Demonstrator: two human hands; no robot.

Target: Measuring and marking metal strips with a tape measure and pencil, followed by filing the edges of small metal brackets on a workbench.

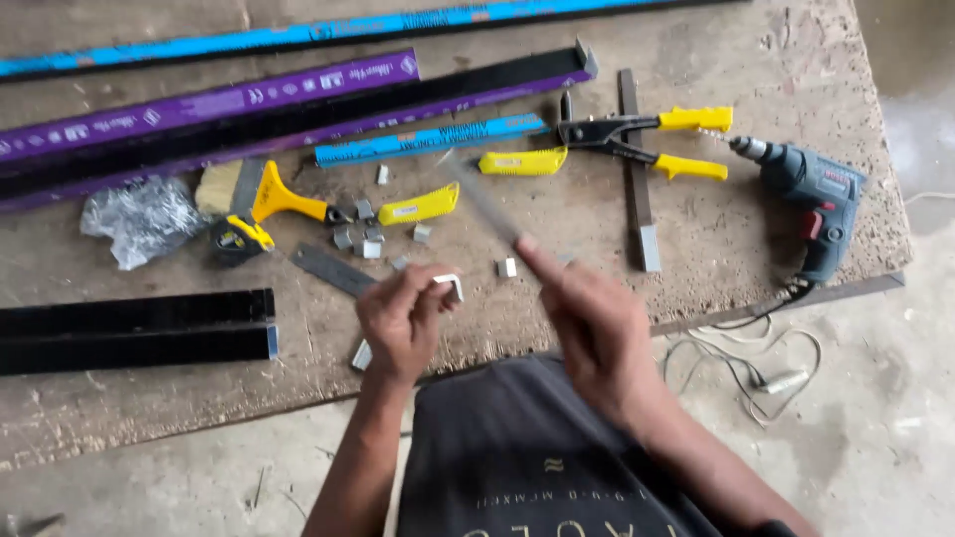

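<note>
Here the left hand [403, 318] pinches a small metal bracket [450, 287] in its fingertips above the near edge of the workbench [736, 259], while the right hand [597, 323] grips a thin metal file [482, 199], blurred, slanting up and away to the far left. For clean filing, the bracket probably needs a firm pinch and short, level strokes. Both forearms rise from the near side, wrists bent slightly inward toward each other.

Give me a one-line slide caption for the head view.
Left hand pinches a small metal bracket, right hand holds a blurred flat metal strip, over a workbench with drill and riveter.
</note>
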